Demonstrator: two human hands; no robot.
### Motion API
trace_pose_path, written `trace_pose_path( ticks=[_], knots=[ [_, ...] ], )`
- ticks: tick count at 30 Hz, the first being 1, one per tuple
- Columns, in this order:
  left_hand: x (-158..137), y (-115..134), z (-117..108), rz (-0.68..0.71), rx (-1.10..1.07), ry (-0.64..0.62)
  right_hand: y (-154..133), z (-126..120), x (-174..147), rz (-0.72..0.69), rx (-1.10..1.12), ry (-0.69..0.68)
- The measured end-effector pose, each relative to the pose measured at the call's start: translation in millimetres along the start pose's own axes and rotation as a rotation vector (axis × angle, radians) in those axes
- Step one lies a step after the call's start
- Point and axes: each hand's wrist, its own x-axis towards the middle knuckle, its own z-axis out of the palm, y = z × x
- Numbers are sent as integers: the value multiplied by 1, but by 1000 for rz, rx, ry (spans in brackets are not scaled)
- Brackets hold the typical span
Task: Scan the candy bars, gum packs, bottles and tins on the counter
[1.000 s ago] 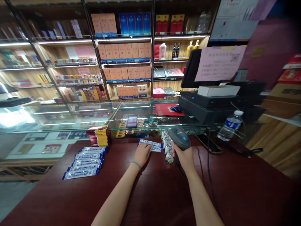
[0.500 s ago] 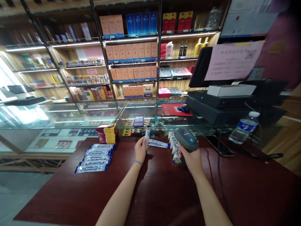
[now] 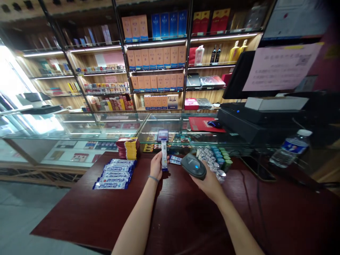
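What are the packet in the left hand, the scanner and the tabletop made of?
Packet: probably smooth plastic film, going by its slim, printed wrapper.
Scanner: likely hard plastic, satin dark grey; its rounded shell suggests moulding.
Tabletop: wood or wood-look laminate, dark red; faint streaks and sheen fit either.

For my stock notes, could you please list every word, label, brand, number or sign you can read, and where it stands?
None reads clearly.
Packet in the left hand: too small.
Other packets: blurred.
Scanner: marking blurred.
Pink sheet: blurred.
Bottle label: blurred.
Orange boxes: too small.
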Motion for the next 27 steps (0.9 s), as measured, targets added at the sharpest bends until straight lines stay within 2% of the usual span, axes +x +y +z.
trace_pose_path(
  ticks=[6,11,16,21,24,27],
  knots=[
    [-1,-1,4,-5,19,31,1,1,-2,-3,-95,-102],
    [-1,-1,3,-7,6,18,-3,2,-3,13,-72,-28],
    [-2,-2,2,-17,-32,-42,-3,3,-3,38,-16,-11],
    [-6,7,10,-4,-79,-98,0,6,-2,37,40,26],
    [-12,26,18,87,-62,-150,6,6,0,16,52,52],
    [-18,54,14,293,68,-164,11,4,2,-20,15,71]
  ],
)
